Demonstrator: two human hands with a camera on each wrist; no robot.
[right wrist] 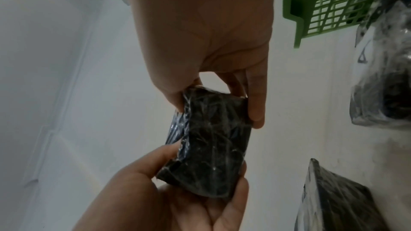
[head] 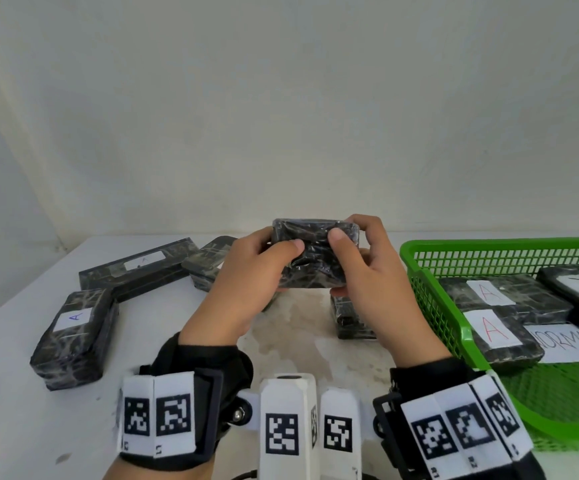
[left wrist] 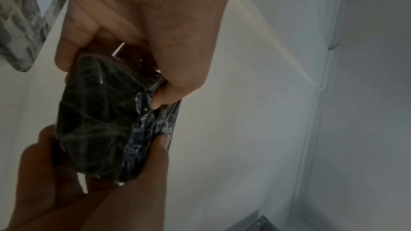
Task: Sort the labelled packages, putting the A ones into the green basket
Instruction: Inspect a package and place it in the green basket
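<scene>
A black, plastic-wrapped package (head: 314,261) is held up above the table's middle, gripped at both ends. My left hand (head: 279,252) pinches its left end with the thumb on the near face. My right hand (head: 348,254) pinches the right end the same way. No label shows on the face towards me. The left wrist view shows the package (left wrist: 100,120) between both hands, as does the right wrist view (right wrist: 213,143). The green basket (head: 419,261) stands at the right, with packages marked A (head: 488,292) (head: 495,329) lying inside.
On the table lie a package marked A (head: 73,337) at the left, a long one marked A (head: 139,268) behind it, another (head: 208,261) near my left hand and one (head: 350,318) below my right hand. A paper reading NORMAL (head: 572,341) lies in the basket.
</scene>
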